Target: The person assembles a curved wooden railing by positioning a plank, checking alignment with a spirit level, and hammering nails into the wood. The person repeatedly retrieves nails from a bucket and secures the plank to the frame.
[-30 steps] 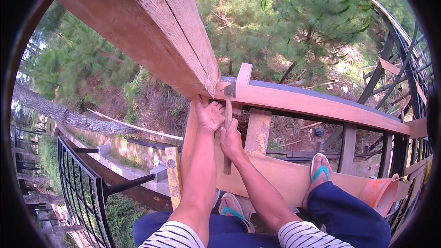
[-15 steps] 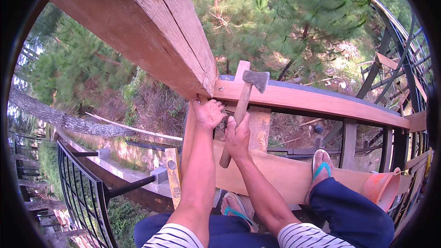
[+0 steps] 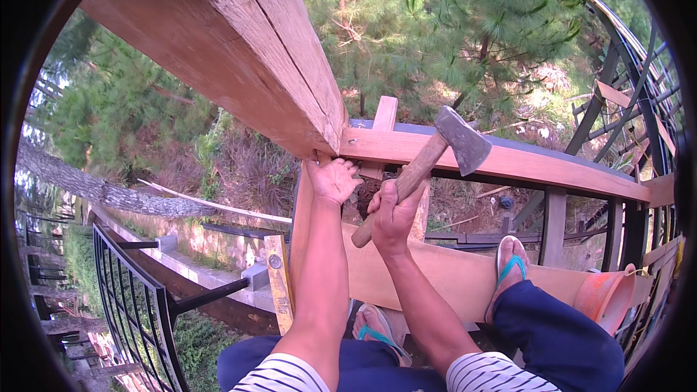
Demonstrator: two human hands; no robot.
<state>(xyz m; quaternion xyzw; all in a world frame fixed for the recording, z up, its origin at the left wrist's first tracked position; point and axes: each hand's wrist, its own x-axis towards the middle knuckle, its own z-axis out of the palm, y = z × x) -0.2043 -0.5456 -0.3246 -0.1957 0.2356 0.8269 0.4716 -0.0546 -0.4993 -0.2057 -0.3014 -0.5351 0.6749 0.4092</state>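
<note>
Hatchet [image 3: 435, 156]: wooden handle gripped low in right hand [image 3: 392, 214], fingers wrapped tight, head raised over rail [image 3: 523, 163]; left hand [image 3: 332, 180], fingers curled, braced at beam [image 3: 239, 43] joint for steadiness.

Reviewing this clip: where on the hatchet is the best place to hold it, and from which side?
The hatchet is best held low on its wooden handle, near the butt end, as the right hand does now, coming from below. The handle slopes up to the right, with the heavy metal head at the far end.
</note>
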